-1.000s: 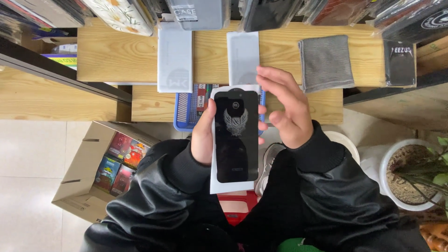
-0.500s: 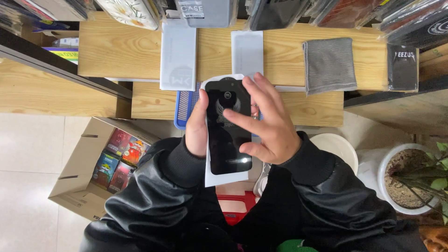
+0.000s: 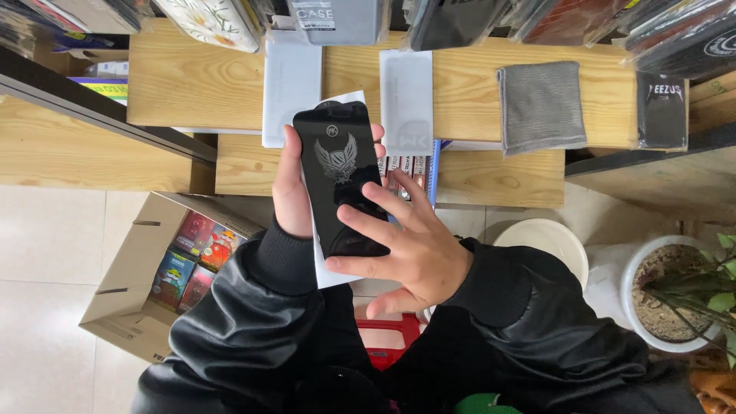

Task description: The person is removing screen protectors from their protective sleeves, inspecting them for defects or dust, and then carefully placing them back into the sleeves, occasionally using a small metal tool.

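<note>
Head view, looking straight down. Black glass screen protector with a pale winged emblem on its upper half, held upright in the air above the near edge of the wooden table, backed by a white card sleeve that shows along its lower left edge and at its top corner.

Left hand closed around the left side of the protector and sleeve, thumb along the edge, fingertips just showing on the right edge near the top. Right hand open and spread, fingers laid flat across the lower right part of the black face, gripping nothing. Both arms in black leather-look sleeves.

On the table behind: two white flat packets, one left of the protector's top, one right of it. Further right, a grey folded cloth, then a small black packet at the table's right end. Phone cases in packaging hang along the far edge.

Below the table, a blue tray of small packets, partly hidden by the hands. Floor left: open cardboard box holding colourful cartons. Floor right: white round stool top, and a white pot with soil and a green plant.
</note>
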